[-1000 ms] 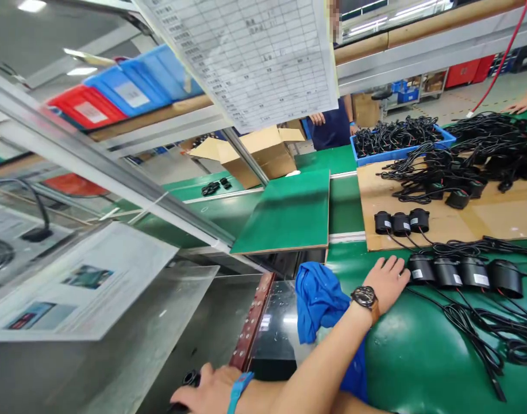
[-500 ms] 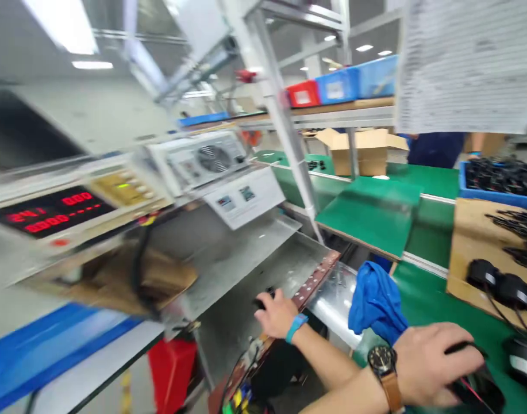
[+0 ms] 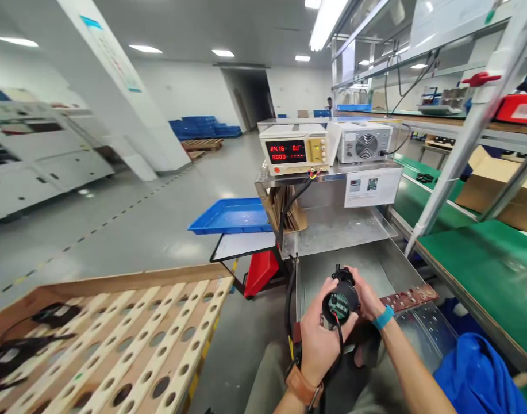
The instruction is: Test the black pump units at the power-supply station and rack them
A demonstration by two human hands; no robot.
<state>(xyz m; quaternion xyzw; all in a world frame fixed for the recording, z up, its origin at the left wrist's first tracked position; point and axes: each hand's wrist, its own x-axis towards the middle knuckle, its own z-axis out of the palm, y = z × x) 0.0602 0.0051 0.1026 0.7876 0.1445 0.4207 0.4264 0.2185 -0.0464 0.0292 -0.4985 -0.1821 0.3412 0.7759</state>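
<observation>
Round black module (image 3: 341,302), showing a green circuit face toward the camera, sat low in the middle of the view, held up between both hands above a metal tray (image 3: 375,270). Left hand (image 3: 319,345), with a brown watch strap at the wrist, had its grip closed around the near left side of the module, and a thin red and black cable (image 3: 338,345) ran down from it over the palm. Right hand (image 3: 366,296), with a blue wristband, closed on the far right side; its fingertips were hidden behind the module. A small black part topped the module, too small to make out. Farther off stood a power supply (image 3: 294,149) with red digits, its lower figures hard to read. Blue cloth (image 3: 479,374) at the near right was cut off by the frame's edge.
</observation>
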